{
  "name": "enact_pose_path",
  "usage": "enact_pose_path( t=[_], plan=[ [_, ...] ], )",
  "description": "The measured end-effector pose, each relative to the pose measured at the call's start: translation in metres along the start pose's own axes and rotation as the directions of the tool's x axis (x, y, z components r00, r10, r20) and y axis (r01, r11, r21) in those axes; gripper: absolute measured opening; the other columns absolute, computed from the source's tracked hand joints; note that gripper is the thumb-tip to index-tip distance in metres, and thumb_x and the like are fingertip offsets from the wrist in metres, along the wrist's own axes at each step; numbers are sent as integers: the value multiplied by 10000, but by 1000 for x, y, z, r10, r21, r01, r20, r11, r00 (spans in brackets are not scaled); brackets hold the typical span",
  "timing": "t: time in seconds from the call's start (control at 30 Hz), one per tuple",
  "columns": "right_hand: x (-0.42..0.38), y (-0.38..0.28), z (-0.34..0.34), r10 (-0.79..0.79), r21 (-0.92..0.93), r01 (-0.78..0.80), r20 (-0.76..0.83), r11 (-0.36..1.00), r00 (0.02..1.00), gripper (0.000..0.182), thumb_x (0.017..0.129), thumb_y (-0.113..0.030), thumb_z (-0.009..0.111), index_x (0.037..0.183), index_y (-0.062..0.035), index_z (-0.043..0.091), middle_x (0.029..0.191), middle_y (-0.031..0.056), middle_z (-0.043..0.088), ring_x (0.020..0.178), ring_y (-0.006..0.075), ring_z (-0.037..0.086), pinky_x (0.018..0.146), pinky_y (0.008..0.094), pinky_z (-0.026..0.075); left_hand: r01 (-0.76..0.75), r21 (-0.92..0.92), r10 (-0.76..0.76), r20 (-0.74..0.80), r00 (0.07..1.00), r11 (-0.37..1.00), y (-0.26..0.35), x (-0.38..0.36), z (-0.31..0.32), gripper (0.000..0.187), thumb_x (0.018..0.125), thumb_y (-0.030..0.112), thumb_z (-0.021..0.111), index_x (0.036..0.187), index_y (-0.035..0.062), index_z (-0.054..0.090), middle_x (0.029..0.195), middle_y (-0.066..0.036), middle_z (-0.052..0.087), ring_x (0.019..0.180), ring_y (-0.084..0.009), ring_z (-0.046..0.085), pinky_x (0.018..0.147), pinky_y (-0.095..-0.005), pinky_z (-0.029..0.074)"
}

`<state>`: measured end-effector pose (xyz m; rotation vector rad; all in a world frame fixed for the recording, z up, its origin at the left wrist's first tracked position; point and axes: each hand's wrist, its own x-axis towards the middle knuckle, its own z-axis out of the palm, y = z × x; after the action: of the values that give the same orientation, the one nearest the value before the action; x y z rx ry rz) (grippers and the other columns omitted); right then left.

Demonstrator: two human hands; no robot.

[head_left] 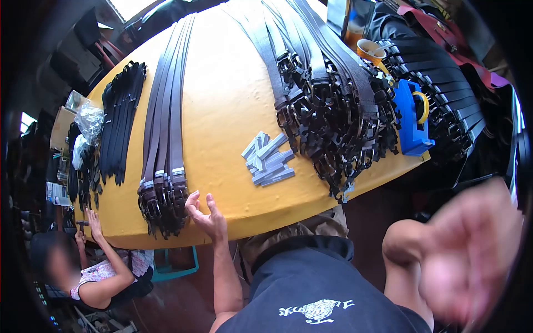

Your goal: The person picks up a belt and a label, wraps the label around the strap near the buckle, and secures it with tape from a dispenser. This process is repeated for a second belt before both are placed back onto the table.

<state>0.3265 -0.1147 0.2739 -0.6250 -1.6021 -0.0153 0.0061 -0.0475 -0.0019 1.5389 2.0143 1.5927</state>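
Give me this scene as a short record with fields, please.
Surface: yellow-covered table
Left side: black straps, brown belts
Middle: gray strips, loosely piled
Right side: buckled belts, blue tape dispenser
Left hand: open, near the brown belts' buckles
Right hand: blurred, grip unclear
Nearby: co-worker, far left

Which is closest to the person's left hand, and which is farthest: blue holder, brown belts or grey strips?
Nearest to the left hand first:
1. Brown belts: their buckles lie just left of the fingers.
2. Grey strips: to the right, on the table.
3. Blue holder: farther right, near the table's edge.
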Motion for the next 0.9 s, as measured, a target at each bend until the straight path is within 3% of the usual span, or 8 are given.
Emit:
enact_pose_path(
  t=[0.03,0.13,0.17,0.33,0.57,0.9],
  plan=[
    [-4,24,13,-94,-156,80,-82,984,992,239,806,-312,639,714,-141,499,728,-11,374,654,156,350,586,310,285,1,-13,-1,-3,1000,1000,0,1,1,229,848,74,602,1047,21,500,1064,-123,532,1025,-263,497,908,-392,376],
    [-21,50,46,154,23,-157,101,987,983,93,798,-84,627,824,-16,569,803,75,505,691,161,470,611,272,372,-23,15,23,0,1000,1000,4,1,1,221,848,68,595,1043,24,499,1058,-121,529,1031,-261,496,913,-391,368],
    [-29,61,51,202,69,-213,131,975,970,110,759,55,645,853,19,601,812,93,553,684,159,528,599,252,417,-26,14,26,-2,1000,1000,5,1,0,220,848,67,594,1041,24,499,1056,-122,528,1030,-261,496,915,-391,366],
    [-60,75,75,481,229,-479,54,847,875,74,815,55,641,877,26,612,851,80,569,743,99,524,667,212,418,-37,2,37,-6,999,999,8,0,0,212,848,69,590,1034,25,497,1051,-124,528,1024,-261,496,917,-393,361],
    [-66,75,82,533,397,-509,57,764,844,112,810,81,644,916,43,644,882,76,568,782,87,527,672,200,413,-41,15,42,-15,999,999,7,0,0,199,856,84,583,1023,20,495,1038,-126,529,1016,-264,495,924,-394,357],
    [-68,77,84,539,444,-507,63,739,840,111,779,78,676,878,37,647,883,101,584,760,104,540,649,215,418,-44,6,45,-19,999,999,7,0,1,198,854,72,576,1025,16,495,1040,-129,529,1011,-271,498,931,-400,359]
  ],
)
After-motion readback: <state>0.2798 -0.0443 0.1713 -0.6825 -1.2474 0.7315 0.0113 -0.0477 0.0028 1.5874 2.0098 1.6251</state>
